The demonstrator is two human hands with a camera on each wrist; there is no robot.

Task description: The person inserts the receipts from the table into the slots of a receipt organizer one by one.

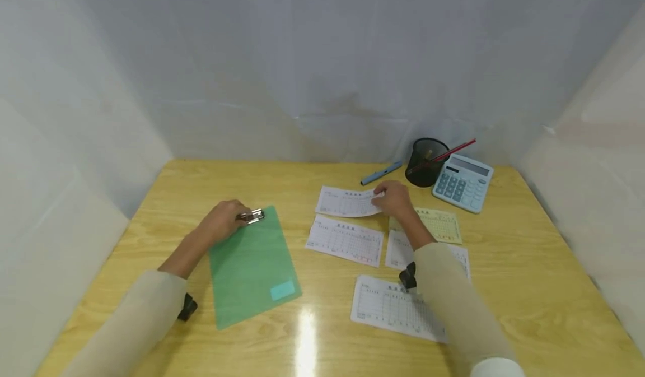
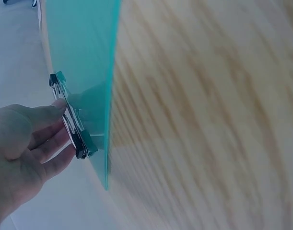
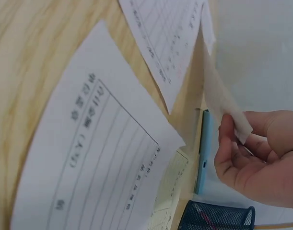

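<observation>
On the left of the table lies a translucent green clipboard (image 1: 254, 265) with a light blue label (image 1: 282, 291) near its lower corner. My left hand (image 1: 223, 223) grips the metal clip (image 1: 256, 215) at its top; in the left wrist view the thumb lies on one side of the clip (image 2: 72, 117) and fingers on the other. With my right hand (image 1: 395, 200) I pinch the right end of a white printed slip (image 1: 345, 200). That end is raised off the table, as the right wrist view shows. Another white slip (image 1: 347, 240) lies just below it.
Near my right forearm lie a yellow slip (image 1: 443, 226) and more white slips (image 1: 388, 304), partly hidden by the arm. Behind are a blue pen (image 1: 381, 172), a black mesh cup (image 1: 420, 167) holding a red pencil (image 1: 453, 149), and a light blue calculator (image 1: 463, 182). Grey sheeting encloses the table.
</observation>
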